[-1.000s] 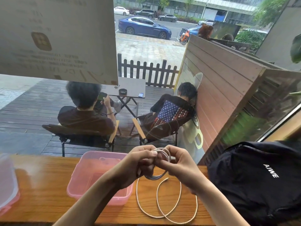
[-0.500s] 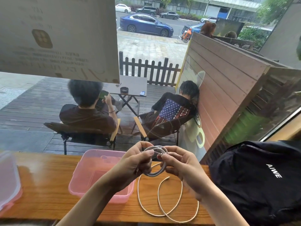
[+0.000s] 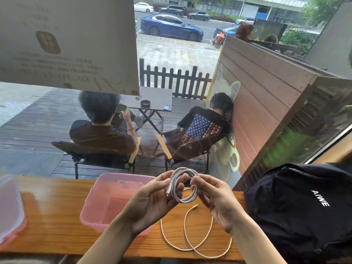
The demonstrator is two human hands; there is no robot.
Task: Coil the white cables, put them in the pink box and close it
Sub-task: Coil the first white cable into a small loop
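Observation:
A white cable wound into a small coil [image 3: 183, 184] is held above the wooden counter between both hands. My left hand [image 3: 152, 202] pinches the coil's left side, with a plug end sticking out by the thumb. My right hand [image 3: 215, 201] grips its right side. A second white cable [image 3: 192, 242] lies loose in two loops on the counter below the hands. The open pink box [image 3: 114, 199] stands on the counter just left of my left hand. Its lid [image 3: 9, 210] lies at the far left edge.
A black backpack [image 3: 304, 206] fills the counter's right end, close to my right forearm. The wooden counter [image 3: 53, 216] runs along a window pane directly behind the box. Two people sit on chairs outside the glass.
The hands have drawn slightly apart and lifted, so the wound coil now shows fully between them. The loose cable on the counter has stayed put.

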